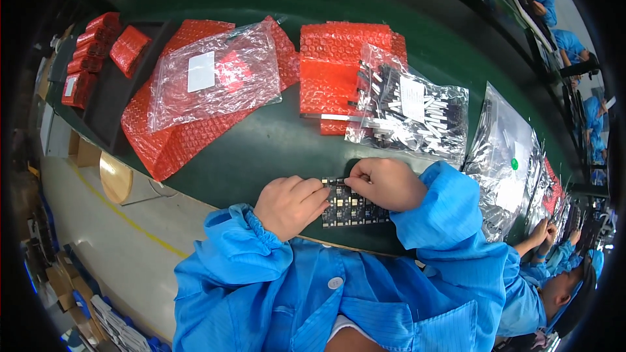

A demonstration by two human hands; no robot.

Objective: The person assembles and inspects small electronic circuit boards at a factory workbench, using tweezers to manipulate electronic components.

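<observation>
A dark panel of small circuit boards lies flat on the green table, near its front edge. My left hand is closed at the panel's left edge, with the fingertips over its upper left corner. Above the panel's top edge, my right hand is pinched, thumb and forefinger together. Whatever is between them is too small to make out. The right hand covers part of the panel's upper right side. Just beyond the hands lies a clear bag of small black and white parts with a white label.
Red bubble wrap lies behind the bag. An empty-looking clear bag rests on more red wrap at left. Red-wrapped bundles sit by a black tray. Silvery bags lie at right, near a co-worker in blue.
</observation>
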